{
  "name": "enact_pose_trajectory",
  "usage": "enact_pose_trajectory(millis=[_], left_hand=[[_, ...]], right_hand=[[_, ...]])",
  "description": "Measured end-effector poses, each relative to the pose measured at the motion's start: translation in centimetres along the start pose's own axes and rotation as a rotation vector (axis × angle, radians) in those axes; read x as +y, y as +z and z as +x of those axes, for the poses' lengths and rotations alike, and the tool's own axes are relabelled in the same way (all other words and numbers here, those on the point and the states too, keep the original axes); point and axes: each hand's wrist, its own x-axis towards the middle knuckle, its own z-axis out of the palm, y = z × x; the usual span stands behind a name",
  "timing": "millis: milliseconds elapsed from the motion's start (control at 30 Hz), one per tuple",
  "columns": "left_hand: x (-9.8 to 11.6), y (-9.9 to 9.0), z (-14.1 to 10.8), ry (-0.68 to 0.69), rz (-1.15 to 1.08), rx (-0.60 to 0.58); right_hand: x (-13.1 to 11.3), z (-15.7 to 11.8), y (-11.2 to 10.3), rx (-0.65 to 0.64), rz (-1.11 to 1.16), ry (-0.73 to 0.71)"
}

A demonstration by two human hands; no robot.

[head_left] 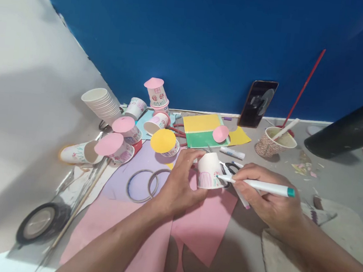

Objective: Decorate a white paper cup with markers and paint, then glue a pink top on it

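My left hand (185, 182) is closed around the side of a white paper cup (209, 167), which is turned upside down and bears pink and green drawings near its rim. In my right hand (269, 197) is a white marker (263, 186) with a green end, its tip touching the cup's drawn side. Under the cup lies pink paper (207, 225). Black-handled scissors (231, 168) lie partly hidden behind the cup and the marker. A yellow paper disc (163, 142) sits against a decorated cup left of my left hand.
Stacked paper cups (99, 101) and several decorated cups with pink discs stand at the left. Tape rings (139, 186) rest on purple paper. A phone (258, 104) leans on the blue wall, near a patterned cup (266, 146) holding sticks. A black cylinder (347, 127) slants at right.
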Motion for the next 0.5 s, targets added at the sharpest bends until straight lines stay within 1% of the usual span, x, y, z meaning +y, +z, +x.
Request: enact_pose_trajectory(millis=[200, 267, 400, 500], left_hand=[[-0.19, 0.07, -0.09, 0.050, 0.033, -0.007], [-0.24, 0.07, -0.09, 0.048, 0.035, -0.013], [-0.26, 0.03, -0.08, 0.031, 0.030, -0.023], [-0.21, -0.02, -0.10, 0.023, 0.033, -0.028]], right_hand=[[-0.03, -0.05, 0.03, 0.001, 0.001, 0.023], [0.10, -0.13, 0.06, 0.002, -0.008, 0.026], [0.28, -0.36, 0.08, 0.054, -0.016, 0.029], [0.17, -0.39, 0.12, 0.051, -0.002, 0.029]])
